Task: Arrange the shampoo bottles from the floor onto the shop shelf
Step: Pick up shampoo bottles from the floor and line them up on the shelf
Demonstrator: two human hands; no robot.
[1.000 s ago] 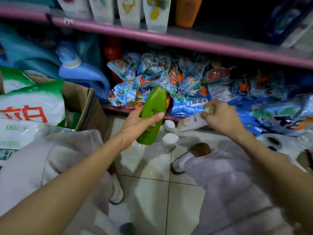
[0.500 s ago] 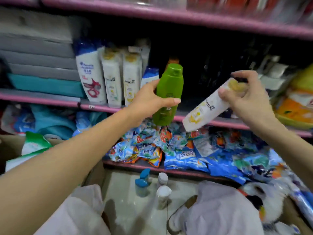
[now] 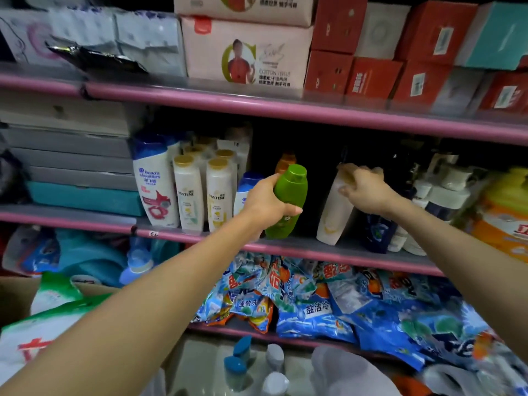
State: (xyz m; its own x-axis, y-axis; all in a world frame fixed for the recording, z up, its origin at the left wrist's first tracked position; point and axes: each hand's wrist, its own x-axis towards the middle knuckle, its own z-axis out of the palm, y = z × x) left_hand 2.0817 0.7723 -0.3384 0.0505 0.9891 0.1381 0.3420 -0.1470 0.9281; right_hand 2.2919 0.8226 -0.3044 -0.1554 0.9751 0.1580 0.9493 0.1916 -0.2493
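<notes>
left hand (image 3: 264, 200): wrapped around the middle of the green bottle (image 3: 288, 200) — thumb across the front, fingers curled behind, firm grasp.
green bottle: upright, cap up, base at the front lip of the middle shelf (image 3: 285, 247); can't tell if it's resting on the shelf or just above it.
right hand (image 3: 364, 190): fingers closed over the top of the white bottle (image 3: 333, 215), clamping it at the cap end.
white bottle: on the middle shelf, tilted, top leaning right towards the hand, base on the shelf board. Blurred, label unreadable.
gap: green and white bottles near each other but apart, dark empty-looking slot between them.
shelf neighbours: to the left of the green one — Pantene bottles (image 3: 188, 192) in rows, then a Head & Shoulders bottle (image 3: 154, 184). An orange bottle (image 3: 285, 161) stands behind the green cap.
floor (image 3: 200, 364): a few more bottles (image 3: 237, 364) with blue and pale caps standing below the bottom shelf.
lower shelf: piled blue detergent sachets (image 3: 314, 304).
</notes>
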